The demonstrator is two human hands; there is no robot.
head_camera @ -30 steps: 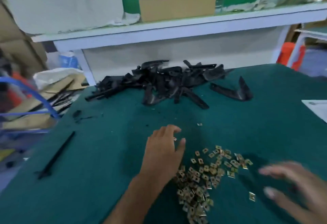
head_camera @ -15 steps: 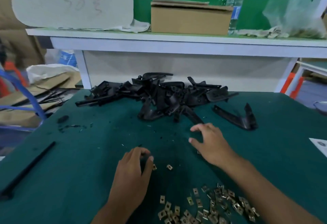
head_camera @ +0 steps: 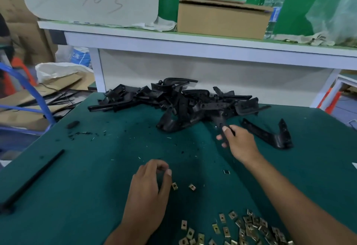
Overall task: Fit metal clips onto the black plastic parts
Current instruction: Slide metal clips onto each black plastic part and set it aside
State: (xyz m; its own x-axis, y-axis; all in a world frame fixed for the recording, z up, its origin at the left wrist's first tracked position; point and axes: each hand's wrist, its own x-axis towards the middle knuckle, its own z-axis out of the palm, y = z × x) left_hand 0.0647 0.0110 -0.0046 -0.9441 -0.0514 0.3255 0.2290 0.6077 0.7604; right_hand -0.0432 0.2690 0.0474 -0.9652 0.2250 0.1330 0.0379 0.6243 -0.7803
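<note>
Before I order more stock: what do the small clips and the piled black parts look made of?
Clips: apparently thin stamped metal with a yellowish plated finish; they glint and show punched holes. Black parts: likely moulded plastic, matte to semi-gloss, with ribbed, curved shapes.

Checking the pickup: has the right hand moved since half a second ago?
Yes. The right hand has reached farther to the pile of black parts and now grips one.

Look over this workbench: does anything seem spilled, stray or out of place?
Yes. Small black debris is scattered over the green mat, and three metal clips lie apart from the main clip pile. The black parts sit in a loose tangle.
</note>
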